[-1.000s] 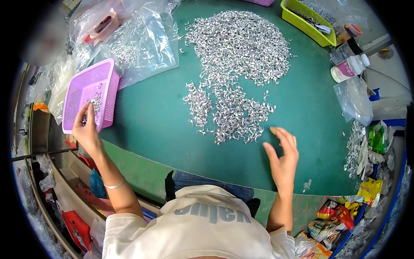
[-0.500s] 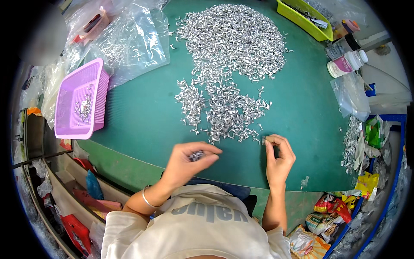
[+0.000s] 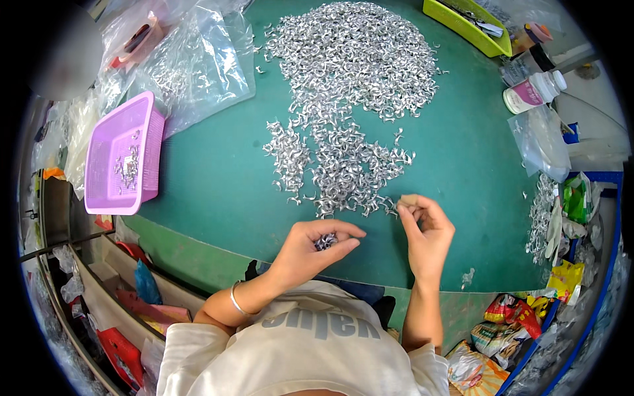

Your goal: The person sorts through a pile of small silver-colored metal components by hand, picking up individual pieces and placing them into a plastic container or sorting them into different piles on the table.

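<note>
Many small, curved silvery metal pieces (image 3: 356, 59) lie in a big heap on the green tabletop (image 3: 218, 178), with a looser cluster (image 3: 350, 171) spreading toward me. My left hand (image 3: 317, 247) hovers over the near edge, fingers curled round several of these metal pieces (image 3: 325, 241), its thumb and forefinger slightly apart. To the right, my right hand (image 3: 426, 228) is at the near right edge of the cluster, thumb and fingertips pinched together. Whether a piece sits between those fingertips is hidden.
At the left stands a pink plastic basket (image 3: 157, 158) with a few metal pieces inside. Clear plastic bags (image 3: 211, 66) lie behind it. A yellow-green tray (image 3: 462, 26) and a white bottle (image 3: 535, 92) stand at the far right. More metal pieces (image 3: 541, 218) line the right edge.
My left hand has moved right, closer to my right hand, with the metal pieces still in it. My right hand has shifted slightly up and left, still pinched.
</note>
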Demonstrator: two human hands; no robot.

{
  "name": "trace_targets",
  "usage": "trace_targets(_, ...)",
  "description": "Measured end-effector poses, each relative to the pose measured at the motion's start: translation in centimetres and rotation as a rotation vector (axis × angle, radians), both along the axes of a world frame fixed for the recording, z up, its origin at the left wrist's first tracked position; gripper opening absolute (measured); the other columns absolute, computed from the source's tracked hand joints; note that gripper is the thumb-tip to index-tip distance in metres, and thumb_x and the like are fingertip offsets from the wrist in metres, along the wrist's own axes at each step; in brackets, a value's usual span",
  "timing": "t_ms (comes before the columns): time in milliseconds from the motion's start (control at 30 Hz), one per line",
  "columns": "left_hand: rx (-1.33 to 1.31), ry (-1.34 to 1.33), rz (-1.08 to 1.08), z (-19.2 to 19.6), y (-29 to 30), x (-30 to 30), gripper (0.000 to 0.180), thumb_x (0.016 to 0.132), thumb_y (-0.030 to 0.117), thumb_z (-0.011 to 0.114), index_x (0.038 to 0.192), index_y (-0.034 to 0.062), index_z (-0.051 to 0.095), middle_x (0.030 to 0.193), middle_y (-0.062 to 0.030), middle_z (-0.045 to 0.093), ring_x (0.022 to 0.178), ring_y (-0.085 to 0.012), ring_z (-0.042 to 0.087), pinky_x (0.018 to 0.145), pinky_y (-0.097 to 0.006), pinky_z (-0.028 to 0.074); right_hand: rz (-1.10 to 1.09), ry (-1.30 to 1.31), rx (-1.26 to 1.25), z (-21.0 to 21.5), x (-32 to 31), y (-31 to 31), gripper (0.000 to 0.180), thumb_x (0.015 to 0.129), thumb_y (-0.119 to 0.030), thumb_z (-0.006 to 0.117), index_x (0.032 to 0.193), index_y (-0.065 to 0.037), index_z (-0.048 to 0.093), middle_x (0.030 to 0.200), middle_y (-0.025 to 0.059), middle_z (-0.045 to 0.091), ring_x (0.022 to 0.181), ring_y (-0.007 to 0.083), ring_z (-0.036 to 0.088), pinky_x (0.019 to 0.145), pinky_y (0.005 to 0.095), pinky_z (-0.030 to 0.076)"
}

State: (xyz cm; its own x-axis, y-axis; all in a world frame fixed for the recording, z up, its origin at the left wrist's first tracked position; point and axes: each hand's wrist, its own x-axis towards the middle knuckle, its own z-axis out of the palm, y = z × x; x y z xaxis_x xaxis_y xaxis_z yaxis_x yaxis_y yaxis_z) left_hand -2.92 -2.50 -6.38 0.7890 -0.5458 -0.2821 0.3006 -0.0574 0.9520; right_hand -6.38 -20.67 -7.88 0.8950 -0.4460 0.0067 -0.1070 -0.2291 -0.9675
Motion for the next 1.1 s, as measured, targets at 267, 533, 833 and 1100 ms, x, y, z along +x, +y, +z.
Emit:
trace_targets(267, -0.105, -0.206, 0.035, 0.6, -1.7, -0.1, 0.015, 0.071, -0.002, 0.065, 0.086, -0.0018, 0.063, 0.067, -0.0020, 0.057, 0.060, -0.0053, 0.048, 0.053, -0.020, 0.039, 0.108, 0.013, 0.784, 2.2, -2.5, 2.4, 0.023, 0.075, 0.010, 0.056, 0.097, 0.003, 0.052, 0.086, 0.0085, 0.059, 0.077, 0.0111, 0.055, 0.067, 0.0202, 0.043)
trace_targets(533, -0.125, -0.076, 0.053, 1.2, -1.3, -0.6, 0.010, 0.072, -0.002, 0.063, 0.081, -0.0028, 0.064, 0.070, -0.0043, 0.060, 0.061, -0.0063, 0.050, 0.054, -0.021, 0.040, 0.141, -0.003, 0.882, 2.6, -2.9, 3.0, 0.022, 0.077, 0.006, 0.056, 0.098, 0.003, 0.051, 0.086, 0.0077, 0.058, 0.075, 0.0104, 0.055, 0.058, 0.0192, 0.042)
trace_targets(833, 0.182, -0.301, 0.471, 2.8, 4.4, 2.7, 0.009, 0.074, 0.004, 0.063, 0.082, 0.0007, 0.064, 0.076, -0.0031, 0.062, 0.067, -0.0068, 0.054, 0.062, -0.019, 0.044, -0.175, -0.047, -0.224, 1.3, -2.9, -1.8, 0.020, 0.071, 0.005, 0.060, 0.091, 0.001, 0.060, 0.087, 0.0084, 0.060, 0.073, 0.0141, 0.052, 0.066, 0.0241, 0.041)
trace_targets(1100, 0.955, -0.951, 1.101, 2.1, 24.3, 11.2, 0.018, 0.080, 0.013, 0.061, 0.093, 0.0005, 0.064, 0.066, 0.0013, 0.054, 0.059, -0.0061, 0.045, 0.053, -0.021, 0.038, 0.017, 0.092, -0.787, -0.3, -2.0, -2.0, 0.025, 0.063, -0.002, 0.067, 0.086, -0.002, 0.058, 0.085, 0.0108, 0.051, 0.080, 0.0265, 0.047, 0.071, 0.0336, 0.038)
